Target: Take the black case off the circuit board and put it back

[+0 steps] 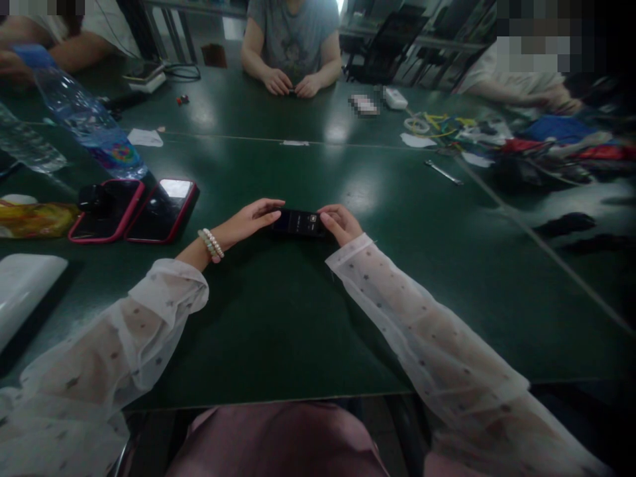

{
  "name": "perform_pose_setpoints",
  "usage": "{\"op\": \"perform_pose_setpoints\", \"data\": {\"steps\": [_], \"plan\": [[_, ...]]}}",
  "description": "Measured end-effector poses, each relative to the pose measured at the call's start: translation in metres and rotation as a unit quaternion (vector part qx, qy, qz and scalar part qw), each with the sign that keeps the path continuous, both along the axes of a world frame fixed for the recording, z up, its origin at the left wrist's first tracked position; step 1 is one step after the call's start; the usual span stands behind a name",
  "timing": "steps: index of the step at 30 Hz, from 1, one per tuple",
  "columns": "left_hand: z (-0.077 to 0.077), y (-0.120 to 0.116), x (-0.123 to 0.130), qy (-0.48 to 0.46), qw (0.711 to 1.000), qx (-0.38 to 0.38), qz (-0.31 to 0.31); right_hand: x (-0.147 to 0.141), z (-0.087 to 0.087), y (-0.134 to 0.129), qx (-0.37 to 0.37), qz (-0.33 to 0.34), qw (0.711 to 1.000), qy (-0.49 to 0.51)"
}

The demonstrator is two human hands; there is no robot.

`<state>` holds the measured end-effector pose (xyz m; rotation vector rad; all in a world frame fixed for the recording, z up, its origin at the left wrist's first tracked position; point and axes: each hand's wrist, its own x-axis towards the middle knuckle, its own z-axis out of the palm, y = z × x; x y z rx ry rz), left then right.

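Note:
A small black device with a lit screen (pixel 298 223) lies sideways between my two hands, just above or on the green table (pixel 278 331). White marks show on its dark face; its exact kind cannot be made out. My left hand (pixel 256 217), with a beaded bracelet at the wrist, grips its left end, thumb on the front edge. At the opposite end, my right hand (pixel 340 224) has its thumb against the corner and its fingers curled behind. The backs of the device and most fingertips are hidden.
Two phones in red cases (pixel 163 215) and a plastic water bottle (pixel 94 122) are at left, near a white box (pixel 27 285). A wrench (pixel 444 172) and tangled cables (pixel 437 124) lie at right. Across the table, a person's hands (pixel 293 84) hold something small.

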<state>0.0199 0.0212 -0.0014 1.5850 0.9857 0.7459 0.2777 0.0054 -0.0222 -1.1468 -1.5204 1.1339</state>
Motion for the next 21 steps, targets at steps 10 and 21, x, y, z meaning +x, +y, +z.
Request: {"op": "perform_pose_setpoints", "data": {"steps": [10,21], "plan": [[-0.004,0.002,-0.002,-0.005,1.000,-0.003,0.018,0.005,-0.012,0.005,0.071,0.002,0.991,-0.110],[-0.006,0.003,-0.001,-0.020,0.999,-0.012,0.027,0.004,-0.009,-0.002,0.228,-0.029,0.932,-0.281]]}}
